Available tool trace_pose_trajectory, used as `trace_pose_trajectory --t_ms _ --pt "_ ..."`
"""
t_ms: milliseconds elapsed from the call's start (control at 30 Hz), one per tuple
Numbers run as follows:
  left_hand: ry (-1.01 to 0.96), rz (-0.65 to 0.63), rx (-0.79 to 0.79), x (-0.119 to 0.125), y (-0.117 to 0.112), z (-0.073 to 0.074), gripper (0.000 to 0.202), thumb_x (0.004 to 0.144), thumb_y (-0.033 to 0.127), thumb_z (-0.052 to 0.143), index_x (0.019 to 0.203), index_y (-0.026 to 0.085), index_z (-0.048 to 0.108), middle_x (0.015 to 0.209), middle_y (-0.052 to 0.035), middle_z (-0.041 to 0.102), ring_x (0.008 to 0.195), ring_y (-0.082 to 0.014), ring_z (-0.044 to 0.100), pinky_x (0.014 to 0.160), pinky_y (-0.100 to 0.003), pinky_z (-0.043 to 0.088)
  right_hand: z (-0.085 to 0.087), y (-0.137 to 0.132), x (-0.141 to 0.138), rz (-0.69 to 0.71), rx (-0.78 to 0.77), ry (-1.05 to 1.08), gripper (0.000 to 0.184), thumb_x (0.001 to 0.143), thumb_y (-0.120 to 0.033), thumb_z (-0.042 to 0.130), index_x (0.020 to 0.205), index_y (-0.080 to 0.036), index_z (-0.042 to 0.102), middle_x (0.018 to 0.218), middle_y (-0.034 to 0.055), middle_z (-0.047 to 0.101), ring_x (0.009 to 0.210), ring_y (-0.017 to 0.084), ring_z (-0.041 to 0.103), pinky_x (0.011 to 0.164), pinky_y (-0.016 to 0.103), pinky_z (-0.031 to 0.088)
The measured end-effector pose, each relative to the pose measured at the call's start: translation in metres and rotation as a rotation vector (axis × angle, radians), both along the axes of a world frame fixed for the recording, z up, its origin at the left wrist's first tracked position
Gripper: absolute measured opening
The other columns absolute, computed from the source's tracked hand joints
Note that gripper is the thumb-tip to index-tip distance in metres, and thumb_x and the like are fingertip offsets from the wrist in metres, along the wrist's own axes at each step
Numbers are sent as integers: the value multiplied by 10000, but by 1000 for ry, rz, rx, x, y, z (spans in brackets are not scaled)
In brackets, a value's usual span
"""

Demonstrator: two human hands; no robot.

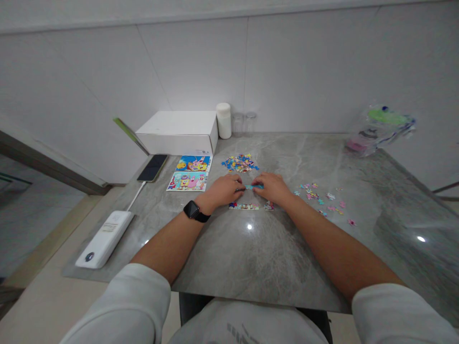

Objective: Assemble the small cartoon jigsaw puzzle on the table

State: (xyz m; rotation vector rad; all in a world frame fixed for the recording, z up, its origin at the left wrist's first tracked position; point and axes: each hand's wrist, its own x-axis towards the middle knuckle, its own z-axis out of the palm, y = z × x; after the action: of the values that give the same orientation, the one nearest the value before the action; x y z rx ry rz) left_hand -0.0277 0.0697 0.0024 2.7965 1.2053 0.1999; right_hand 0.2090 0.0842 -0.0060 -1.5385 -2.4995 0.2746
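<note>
A short light-blue strip of joined puzzle pieces (pixel 250 187) lies between my two hands. My left hand (pixel 226 189), with a black watch on its wrist, has its fingertips closed at the strip's left end. At the right end, my right hand (pixel 269 187) pinches the strip with bent fingers. Below them on the table sits a joined row of puzzle pieces (pixel 247 206), and a small separate puzzle section (pixel 268 206) is just right of it. A heap of loose puzzle pieces (pixel 240 163) lies behind my hands. More scattered puzzle pieces (pixel 315 195) spread beside my right forearm.
Two cartoon picture cards (pixel 187 181) lie left of my hands. Behind them stand a white box (pixel 179 131), a white bottle (pixel 224 121) and two clear glasses (pixel 250 124). A phone (pixel 153 168) is cabled to a white power bank (pixel 105 240). A plastic bag (pixel 376 131) rests far right.
</note>
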Motion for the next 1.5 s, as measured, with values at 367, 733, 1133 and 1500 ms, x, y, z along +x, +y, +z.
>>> trace_pose_trajectory --t_ms 367,733,1133,1500 --pt "-48 11 -22 0 4 -1 302 1016 269 566 1219 224 784 1217 -94 700 1096 -241 669 960 -363 547 2 13 14 -20 -16 99 247 950 -248 649 1128 -264 819 1157 55 786 1004 219 691 919 336 481" --pt "64 106 -107 -30 1 26 542 851 428 814 1318 181 691 1309 -129 692 1186 -294 664 1031 -383 518 25 18 55 61 -172 -168 353 828 -281 798 1178 -237 789 1168 95 779 1058 278 710 902 345 519" --pt "142 118 -197 -20 -10 23 547 732 472 885 1190 222 722 1247 -99 655 1097 -273 645 923 -341 506 26 3 38 134 -228 -304 475 818 -296 817 1273 -197 720 1270 149 712 1136 296 690 928 323 517" --pt "171 107 -183 -16 -15 31 493 759 467 869 1157 212 730 1229 -99 652 1059 -262 650 887 -341 501 25 4 38 133 -238 -265 470 801 -267 830 1256 -192 740 1222 154 736 1131 320 688 914 350 515"
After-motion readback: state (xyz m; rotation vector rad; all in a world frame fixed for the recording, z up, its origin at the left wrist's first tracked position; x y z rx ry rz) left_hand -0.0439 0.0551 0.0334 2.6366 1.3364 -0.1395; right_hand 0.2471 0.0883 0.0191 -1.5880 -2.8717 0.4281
